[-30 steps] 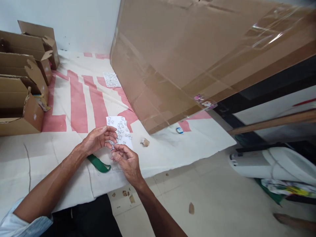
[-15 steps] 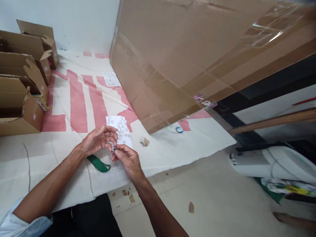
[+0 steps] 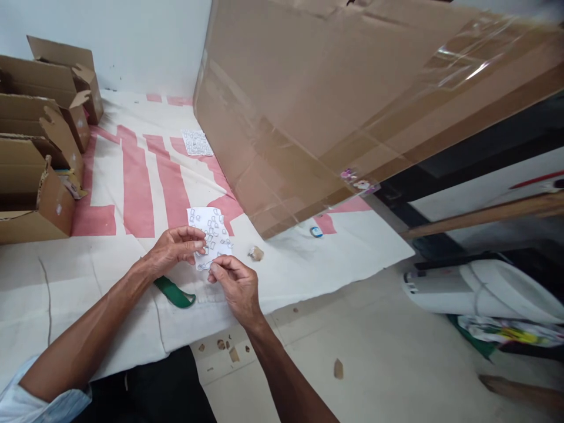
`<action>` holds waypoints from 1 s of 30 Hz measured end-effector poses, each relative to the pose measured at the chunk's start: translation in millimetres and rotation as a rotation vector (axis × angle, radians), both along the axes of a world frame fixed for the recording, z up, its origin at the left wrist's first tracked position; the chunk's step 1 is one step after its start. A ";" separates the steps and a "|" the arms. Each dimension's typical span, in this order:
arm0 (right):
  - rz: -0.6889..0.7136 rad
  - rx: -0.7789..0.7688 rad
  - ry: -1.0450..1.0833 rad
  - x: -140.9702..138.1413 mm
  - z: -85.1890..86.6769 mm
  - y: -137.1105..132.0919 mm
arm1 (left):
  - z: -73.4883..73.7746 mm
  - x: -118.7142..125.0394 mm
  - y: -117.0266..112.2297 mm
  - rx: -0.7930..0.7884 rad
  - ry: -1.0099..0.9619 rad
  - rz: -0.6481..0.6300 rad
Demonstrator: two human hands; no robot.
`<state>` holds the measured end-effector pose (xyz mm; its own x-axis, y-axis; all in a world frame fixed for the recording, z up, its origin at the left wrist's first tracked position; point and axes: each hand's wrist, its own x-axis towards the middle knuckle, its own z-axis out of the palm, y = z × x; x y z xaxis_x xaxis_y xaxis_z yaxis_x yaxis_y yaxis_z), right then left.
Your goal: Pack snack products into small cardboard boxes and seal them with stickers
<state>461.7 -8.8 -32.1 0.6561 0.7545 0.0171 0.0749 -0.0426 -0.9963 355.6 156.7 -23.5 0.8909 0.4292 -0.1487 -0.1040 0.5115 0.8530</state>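
Note:
A white sheet of paper (image 3: 224,223) lies on the cloth-covered table, bearing several small, dark-edged squarish pieces too small to name. Over its left edge is my left hand (image 3: 178,247), with its fingers bent and thumb tip against them; whatever they hold is hidden. My right hand (image 3: 238,285) pinches thumb and forefinger together at the sheet's lower edge. Something tiny and dark, perhaps a thin wire, shows by those fingertips, but I cannot make it out. A green strap-like item (image 3: 176,294) rests on the cloth below my left hand.
Open cardboard boxes (image 3: 57,202) stand in a row at the left. A large taped carton (image 3: 299,117) covers the back right of the table. Near the sheet are a small brown lump (image 3: 256,253) and a blue-and-white roll (image 3: 316,232). A patterned card (image 3: 196,143) lies behind; a white bucket (image 3: 458,288) is at right.
My hands have drawn slightly apart, uncovering more of the sheet's lower part. The left fingers, formerly spread, are now closer together. The view has shifted a little.

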 end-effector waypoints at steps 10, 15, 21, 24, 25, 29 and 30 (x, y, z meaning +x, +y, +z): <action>-0.020 -0.010 -0.130 14.5 2.5 -9.9 | -0.2 -1.7 1.6 0.372 0.122 -0.155; -0.040 -0.006 -0.181 13.5 3.3 -10.9 | 2.1 0.9 -11.9 0.729 0.126 -0.099; -0.051 -0.012 -0.062 16.1 3.6 -11.0 | 5.9 1.3 -14.7 0.751 0.090 -0.101; -0.059 -0.011 -0.036 17.5 1.3 -11.4 | 6.0 0.7 -14.1 0.739 0.083 -0.118; -0.065 -0.008 -0.037 17.6 0.1 -11.4 | 5.5 0.7 -14.3 0.739 0.086 -0.125; -0.126 -0.004 -0.065 21.3 -5.4 -11.8 | 3.8 1.0 -13.6 0.779 0.159 -0.154; -0.154 -0.005 -0.074 24.0 -7.0 -12.2 | 3.7 0.7 -12.5 0.801 0.194 -0.163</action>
<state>485.7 -21.1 -39.1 0.7613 0.6451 0.0662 0.1400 -0.0638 -0.9881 356.3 144.2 -19.8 0.9409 0.3386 -0.0104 0.1043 -0.2603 0.9599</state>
